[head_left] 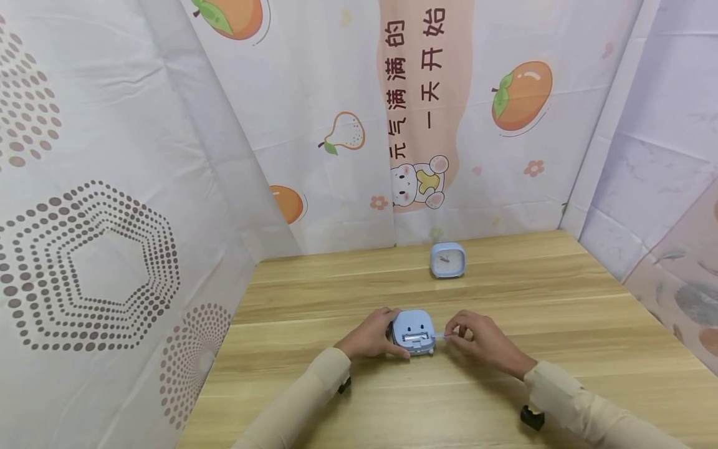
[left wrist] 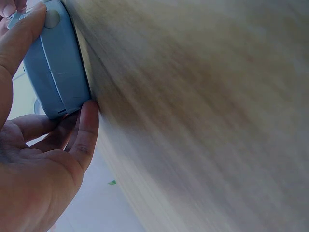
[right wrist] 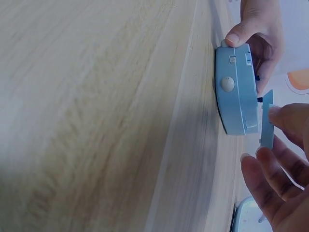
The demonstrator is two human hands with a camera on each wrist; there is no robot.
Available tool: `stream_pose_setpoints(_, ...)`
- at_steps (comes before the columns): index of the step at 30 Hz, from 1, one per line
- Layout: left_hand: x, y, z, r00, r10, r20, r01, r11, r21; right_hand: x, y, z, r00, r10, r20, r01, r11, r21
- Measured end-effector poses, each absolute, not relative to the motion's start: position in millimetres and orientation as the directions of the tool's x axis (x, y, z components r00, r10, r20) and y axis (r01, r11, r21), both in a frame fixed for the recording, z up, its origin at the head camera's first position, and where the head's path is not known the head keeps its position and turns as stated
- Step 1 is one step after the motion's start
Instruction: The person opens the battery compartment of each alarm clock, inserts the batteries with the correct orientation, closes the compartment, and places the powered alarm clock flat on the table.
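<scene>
A light blue alarm clock (head_left: pixel 412 320) lies on its face on the wooden table, its back turned up with two dark knobs. A silvery battery (head_left: pixel 415 338) shows in the uncovered slot of that back. My left hand (head_left: pixel 371 335) grips the clock from the left, thumb at its near edge and fingers round the far side. To the right, my right hand (head_left: pixel 481 340) pinches a flat blue battery cover (right wrist: pixel 267 121) between thumb and fingers. In the right wrist view the cover stands close over the clock's back.
Behind the hands, a second light blue alarm clock (head_left: pixel 448 260) stands upright on the table (head_left: pixel 336 284), facing me. Printed curtains (head_left: pixel 314 75) hang along the back and both sides of the table.
</scene>
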State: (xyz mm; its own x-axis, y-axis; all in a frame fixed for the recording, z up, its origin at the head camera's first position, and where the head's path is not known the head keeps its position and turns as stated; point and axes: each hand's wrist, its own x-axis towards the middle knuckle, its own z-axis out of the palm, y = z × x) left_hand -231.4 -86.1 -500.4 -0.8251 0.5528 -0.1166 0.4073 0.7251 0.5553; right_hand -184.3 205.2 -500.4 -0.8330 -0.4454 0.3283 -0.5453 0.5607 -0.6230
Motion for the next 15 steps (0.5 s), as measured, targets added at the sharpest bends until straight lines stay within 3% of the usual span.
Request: stream_pose_setpoints(15, -232.9, -86.4, -502.6, -0.82, 0.564, -0.096, 0.432, 0.721, 0.541, -186.5, 184.8, -501.6, -0.813, -0.457, 0.361, -0.572, 0.511, -0.642)
